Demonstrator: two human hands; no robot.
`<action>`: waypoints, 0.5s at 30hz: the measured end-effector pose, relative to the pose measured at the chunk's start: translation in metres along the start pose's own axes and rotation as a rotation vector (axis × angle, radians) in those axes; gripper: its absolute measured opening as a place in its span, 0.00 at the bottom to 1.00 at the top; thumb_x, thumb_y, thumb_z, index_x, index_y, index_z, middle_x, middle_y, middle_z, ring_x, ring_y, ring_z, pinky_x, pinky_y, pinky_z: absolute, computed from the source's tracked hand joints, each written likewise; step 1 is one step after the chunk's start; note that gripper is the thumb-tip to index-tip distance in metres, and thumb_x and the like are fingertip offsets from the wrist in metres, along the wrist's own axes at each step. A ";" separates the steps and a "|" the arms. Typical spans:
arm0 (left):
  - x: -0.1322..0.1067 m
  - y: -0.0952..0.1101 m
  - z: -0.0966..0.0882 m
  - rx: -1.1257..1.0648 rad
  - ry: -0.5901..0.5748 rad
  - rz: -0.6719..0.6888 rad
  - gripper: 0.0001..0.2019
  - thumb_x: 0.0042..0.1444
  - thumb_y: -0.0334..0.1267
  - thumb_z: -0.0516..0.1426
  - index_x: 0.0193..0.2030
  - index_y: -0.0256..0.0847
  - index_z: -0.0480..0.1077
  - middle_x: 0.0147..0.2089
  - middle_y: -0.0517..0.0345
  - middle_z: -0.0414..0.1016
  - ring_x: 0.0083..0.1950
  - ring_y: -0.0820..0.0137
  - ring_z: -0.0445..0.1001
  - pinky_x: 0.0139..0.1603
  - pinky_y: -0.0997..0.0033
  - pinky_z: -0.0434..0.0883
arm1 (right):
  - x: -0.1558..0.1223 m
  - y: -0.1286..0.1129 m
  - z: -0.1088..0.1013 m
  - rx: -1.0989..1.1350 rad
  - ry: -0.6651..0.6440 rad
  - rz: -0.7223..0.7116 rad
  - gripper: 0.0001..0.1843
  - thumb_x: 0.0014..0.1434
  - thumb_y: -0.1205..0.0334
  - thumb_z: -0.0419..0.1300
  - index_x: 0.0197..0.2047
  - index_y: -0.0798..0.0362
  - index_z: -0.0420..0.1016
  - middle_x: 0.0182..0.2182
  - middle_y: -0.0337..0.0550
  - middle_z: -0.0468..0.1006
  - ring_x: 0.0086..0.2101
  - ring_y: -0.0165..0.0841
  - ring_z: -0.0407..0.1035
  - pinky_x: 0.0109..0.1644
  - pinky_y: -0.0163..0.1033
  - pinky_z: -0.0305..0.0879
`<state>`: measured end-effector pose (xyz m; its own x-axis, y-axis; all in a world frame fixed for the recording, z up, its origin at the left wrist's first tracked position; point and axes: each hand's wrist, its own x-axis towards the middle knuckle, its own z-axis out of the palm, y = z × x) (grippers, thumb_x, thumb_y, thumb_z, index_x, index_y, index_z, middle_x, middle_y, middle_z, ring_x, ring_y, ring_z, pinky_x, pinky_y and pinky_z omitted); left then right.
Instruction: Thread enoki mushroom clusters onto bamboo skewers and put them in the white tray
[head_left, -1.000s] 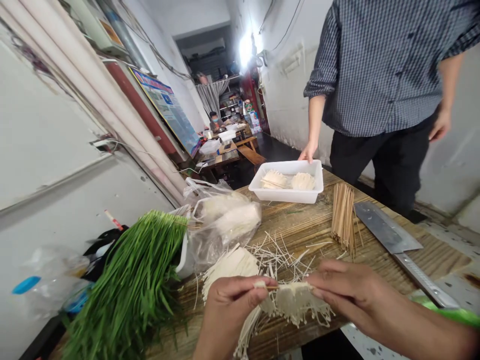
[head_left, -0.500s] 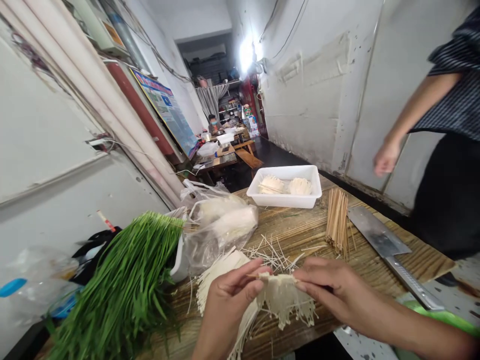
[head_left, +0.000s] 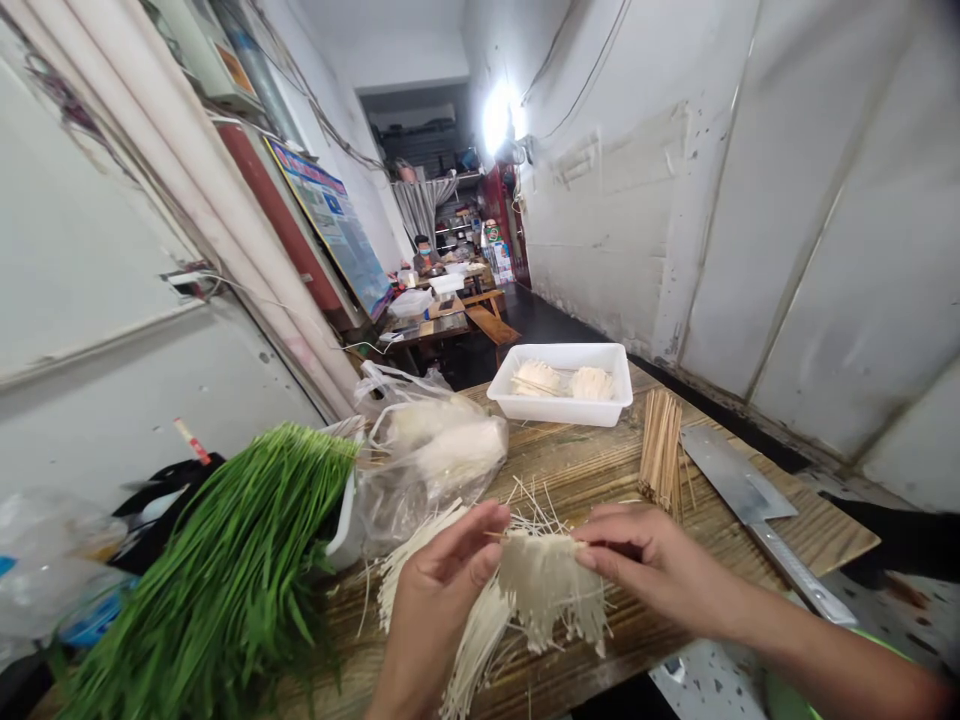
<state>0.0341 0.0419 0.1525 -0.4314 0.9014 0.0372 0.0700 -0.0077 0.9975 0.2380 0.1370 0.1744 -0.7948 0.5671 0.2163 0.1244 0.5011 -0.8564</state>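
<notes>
Head view: by the table's near edge [head_left: 600,665], right hand [head_left: 637,560] pinching, left hand [head_left: 446,590] spread, skewered enoki [head_left: 551,590] could tear if squeezed too tightly.

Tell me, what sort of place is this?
Probably a small food-preparation room, though I can't be sure: a cleaver lies on the wooden table, leafy greens are heaped at the picture's left, and a white tub holds pale, stringy bunches.

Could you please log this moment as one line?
left hand: open by skewer tip | right hand: pinching skewered enoki mushrooms | wooden table: white tray, skewer bundle, cleaver
</notes>
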 end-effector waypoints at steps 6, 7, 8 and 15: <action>-0.017 0.001 0.018 0.372 0.432 0.400 0.12 0.48 0.40 0.61 0.42 0.44 0.77 0.47 0.54 0.77 0.52 0.62 0.72 0.60 0.65 0.61 | 0.003 0.003 0.003 -0.006 0.094 0.008 0.11 0.62 0.66 0.52 0.40 0.52 0.76 0.32 0.40 0.70 0.32 0.30 0.64 0.35 0.35 0.60; -0.017 0.000 0.020 0.388 0.447 0.427 0.12 0.48 0.40 0.61 0.42 0.44 0.77 0.47 0.54 0.77 0.52 0.62 0.72 0.60 0.65 0.61 | 0.004 0.004 0.003 -0.017 0.106 0.003 0.12 0.62 0.67 0.51 0.40 0.53 0.76 0.32 0.41 0.70 0.32 0.30 0.65 0.35 0.35 0.60; -0.017 -0.001 0.019 0.391 0.448 0.411 0.14 0.49 0.40 0.60 0.44 0.44 0.76 0.48 0.54 0.77 0.51 0.62 0.72 0.60 0.65 0.62 | 0.005 0.005 0.004 -0.031 0.115 -0.003 0.12 0.62 0.68 0.51 0.39 0.53 0.76 0.33 0.41 0.70 0.33 0.31 0.65 0.35 0.36 0.60; -0.006 -0.003 0.002 0.281 0.201 0.120 0.22 0.46 0.49 0.61 0.47 0.41 0.74 0.48 0.51 0.78 0.48 0.61 0.75 0.51 0.66 0.70 | 0.006 0.013 -0.007 -0.116 0.124 -0.029 0.10 0.59 0.68 0.53 0.33 0.55 0.76 0.27 0.39 0.69 0.29 0.29 0.64 0.32 0.34 0.59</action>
<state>0.0383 0.0377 0.1489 -0.5717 0.7978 0.1915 0.3627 0.0365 0.9312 0.2387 0.1518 0.1679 -0.7209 0.6237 0.3023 0.1757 0.5863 -0.7908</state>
